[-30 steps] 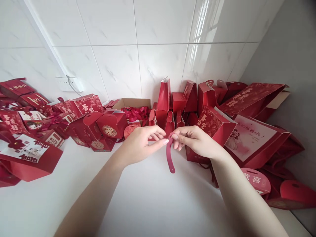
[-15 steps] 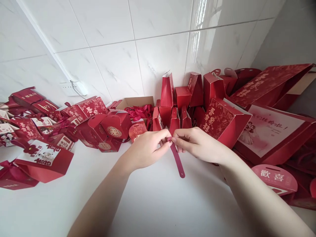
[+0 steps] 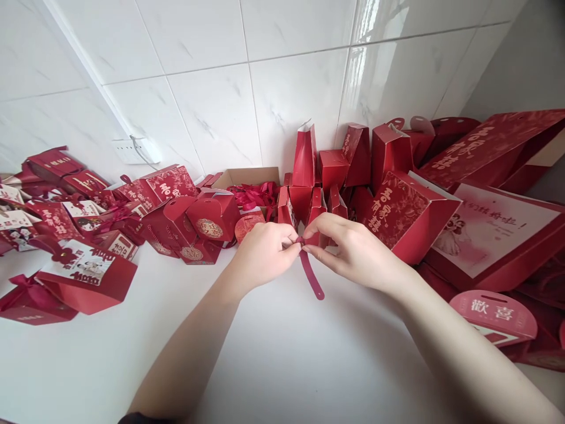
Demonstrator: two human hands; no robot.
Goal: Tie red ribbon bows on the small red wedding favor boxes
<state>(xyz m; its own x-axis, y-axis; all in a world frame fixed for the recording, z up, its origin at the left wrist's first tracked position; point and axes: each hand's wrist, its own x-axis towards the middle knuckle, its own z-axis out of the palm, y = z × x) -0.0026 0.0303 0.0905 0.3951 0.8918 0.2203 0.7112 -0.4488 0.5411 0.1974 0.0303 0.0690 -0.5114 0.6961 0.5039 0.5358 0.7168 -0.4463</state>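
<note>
Above the white table, a narrow dark red strap [image 3: 312,277] hangs down with a small hole at its rounded lower end. My left hand [image 3: 267,253] pinches its upper end between thumb and forefinger. From the other side, my right hand [image 3: 353,247] has thumb and forefinger at the same end, a little more loosely bent around it. The strap's top is folded or bunched between the fingertips and mostly hidden. Small red gift boxes [image 3: 303,156] stand just behind the hands.
A cardboard box [image 3: 251,175] of red ribbons sits against the tiled wall. Finished-looking gift boxes [image 3: 90,280] pile up at the left. Larger red boxes [image 3: 410,215] and a box with a rounded pink top [image 3: 494,312] crowd the right. A wall socket [image 3: 135,151] holds a cable.
The view has shifted slightly. My right fingers have spread a little at the strap's upper end, and the strap's lower end has swung up and left. My left hand keeps its pinch.
</note>
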